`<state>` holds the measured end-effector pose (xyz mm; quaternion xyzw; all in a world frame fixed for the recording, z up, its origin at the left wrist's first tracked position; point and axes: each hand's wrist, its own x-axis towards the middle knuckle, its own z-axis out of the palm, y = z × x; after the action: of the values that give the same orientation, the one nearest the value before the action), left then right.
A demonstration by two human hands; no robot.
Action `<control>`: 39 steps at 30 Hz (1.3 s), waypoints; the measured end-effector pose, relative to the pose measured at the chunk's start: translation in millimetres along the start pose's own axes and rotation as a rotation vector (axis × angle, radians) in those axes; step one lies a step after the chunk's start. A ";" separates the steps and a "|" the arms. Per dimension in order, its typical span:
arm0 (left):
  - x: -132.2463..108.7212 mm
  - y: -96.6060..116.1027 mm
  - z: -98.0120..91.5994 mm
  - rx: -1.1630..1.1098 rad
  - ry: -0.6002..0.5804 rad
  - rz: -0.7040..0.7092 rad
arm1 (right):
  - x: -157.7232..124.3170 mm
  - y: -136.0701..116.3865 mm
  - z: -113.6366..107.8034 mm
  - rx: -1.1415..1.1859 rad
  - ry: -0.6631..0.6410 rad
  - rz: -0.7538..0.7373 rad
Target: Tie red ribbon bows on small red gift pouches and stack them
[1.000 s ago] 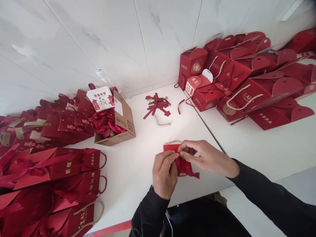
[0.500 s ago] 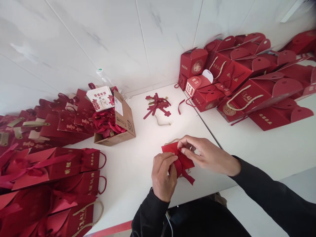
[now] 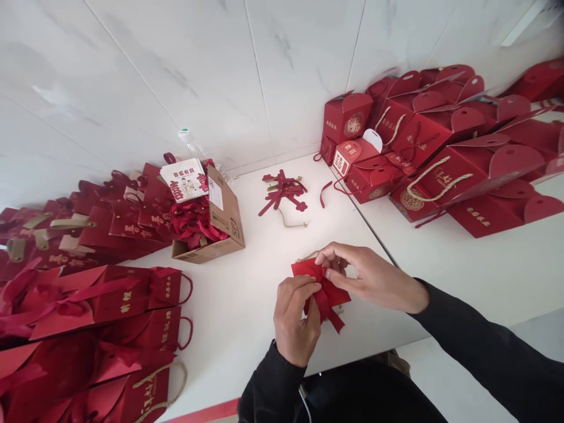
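Near the table's front edge is a small red gift box [image 3: 340, 294] with beige twisted cord showing at its sides. A red ribbon [image 3: 325, 302] lies across its top, one tail hanging toward me. My left hand [image 3: 296, 311] pinches the ribbon from the left, fingertips closed over it. From the right, my right hand [image 3: 352, 271] has thumb and forefinger closed on the ribbon at the middle of the box top. The fingers partly hide the ribbon's knot or loop.
A cardboard box [image 3: 207, 252] of red ribbons stands at left, white cards [image 3: 185, 179] on top. Loose red straps [image 3: 284, 192] lie ahead. Red gift boxes crowd the right [image 3: 440, 141] and the near left [image 3: 106, 294]. Behind is a tiled wall [image 3: 211, 70].
The view has shifted slightly, so everything sits a little lower and further right. Both hands stay at the ribbon with only slight finger movement.
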<state>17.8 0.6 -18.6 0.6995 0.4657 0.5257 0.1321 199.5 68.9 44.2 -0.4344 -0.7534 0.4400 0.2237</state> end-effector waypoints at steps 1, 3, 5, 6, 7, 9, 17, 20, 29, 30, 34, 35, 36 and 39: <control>-0.5 -0.3 -0.5 0.000 0.000 -0.005 | 0.6 2.4 -0.5 -0.022 0.034 -0.005; -1.4 -0.8 -2.2 0.002 -0.001 -0.019 | 0.9 7.2 -1.8 -0.072 0.101 -0.015; -1.9 -0.6 -4.5 -0.001 -0.013 -0.038 | -0.1 10.3 -2.4 -0.101 0.140 -0.028; -2.0 -0.2 -5.7 -0.006 -0.023 -0.046 | -1.1 10.8 -2.3 -0.102 0.145 -0.031; -1.9 0.4 -6.9 -0.011 -0.032 -0.053 | -2.1 10.8 -1.7 -0.095 0.146 -0.030; -1.8 2.1 -9.0 -0.019 -0.049 -0.073 | -3.5 10.5 -0.2 -0.070 0.143 -0.021; -8.5 7.7 -13.6 -0.023 -0.028 -0.270 | 2.9 31.4 4.3 -0.108 0.311 -0.041; -6.9 10.4 -15.7 -0.056 -0.026 -0.369 | 0.1 32.1 5.8 -0.076 0.305 -0.014; 3.4 10.6 -10.4 -0.784 0.157 -0.894 | -2.6 28.8 7.0 -0.008 0.319 0.096; 3.3 9.6 -8.6 -0.827 0.184 -0.944 | -1.7 30.6 7.2 -0.020 0.325 0.097; 4.0 2.1 -7.4 -0.907 0.271 -1.081 | 0.6 33.1 8.7 -0.066 0.322 0.074; 4.8 -0.4 -8.9 -0.927 0.293 -1.108 | 0.6 32.2 9.0 -0.079 0.317 0.062; 6.0 -2.7 -10.9 -0.944 0.309 -1.130 | 0.3 30.7 9.1 -0.093 0.315 0.049; 10.4 -6.0 -17.0 -0.974 0.316 -1.159 | -3.0 23.6 8.2 -0.164 0.350 -0.023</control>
<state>0.3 6.9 -9.3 0.1237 0.4872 0.6117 0.6108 206.0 68.1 19.9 -0.5125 -0.7412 0.2925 0.3200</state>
